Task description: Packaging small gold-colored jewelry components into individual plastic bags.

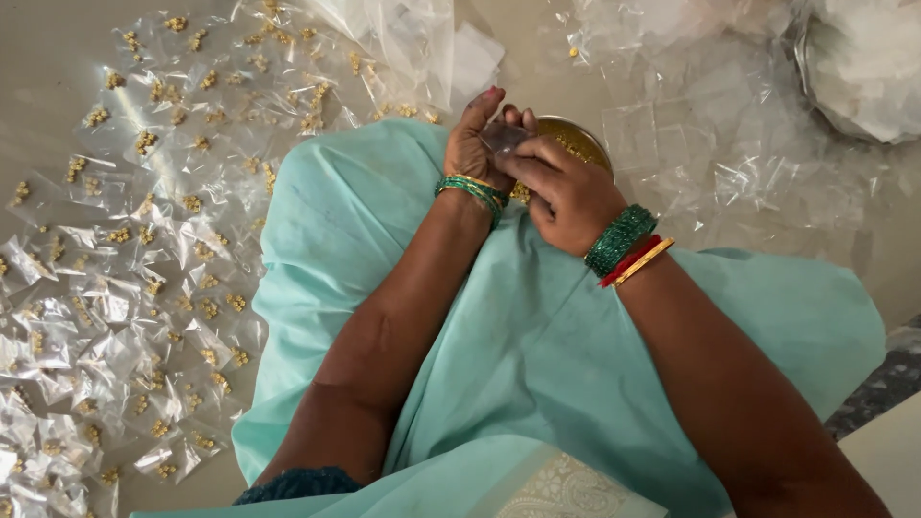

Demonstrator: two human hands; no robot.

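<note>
My left hand (473, 144) and my right hand (566, 192) meet above a round metal bowl (587, 144) of small golden beads, just past my knee draped in pale green cloth (537, 345). Both pinch one small clear plastic pouch (501, 137) between their fingertips. The left hand cups it from the left, the right grips it from the right. Green bangles ring both wrists, with red and gold ones on the right. Whether the pouch has anything in it is unclear.
Several small clear pouches with golden beads (125, 288) lie spread over the floor on the left. Empty clear pouches (710, 144) are heaped on the right. A large metal vessel with white plastic (863, 67) stands at top right.
</note>
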